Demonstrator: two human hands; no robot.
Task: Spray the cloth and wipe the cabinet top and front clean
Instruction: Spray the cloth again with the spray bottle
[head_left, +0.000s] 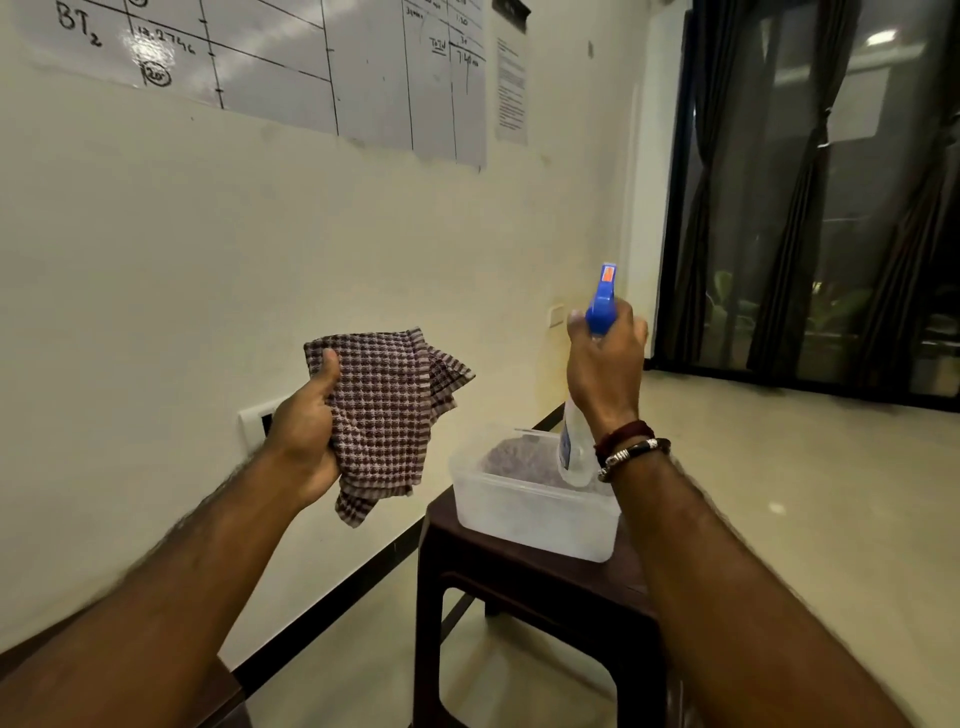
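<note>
While both hands are raised in front of the wall, the scene reads as follows.

Step in hand: spraying the cloth; judged from the posture, wiping is not yet begun.
Left hand (304, 431): fingers curled round the lower left part of the cloth, thumb pressed on its front face.
Cloth (387, 410): brown-and-white checked, bunched, held up in the air left of the bottle, well apart from it; loose corners hang free.
Right hand (605, 358): wrapped round the neck of the spray bottle, just under the blue head; a finger position on the trigger cannot be told.
Spray bottle (576, 447): upright, clear body with liquid, blue spray head (601, 301) on top; nozzle direction cannot be told with certainty.
Container (530, 512): translucent plastic tub, resting on a dark stool (519, 577) below the bottle.
Cabinet: not identifiable with certainty; a dark brown edge shows at the bottom left corner.
Next move calls for: the nozzle aimed at the cloth face, the cloth held open, then the trigger squeezed.
Caution: mist may miss the cloth and reach the wall (182, 260).
</note>
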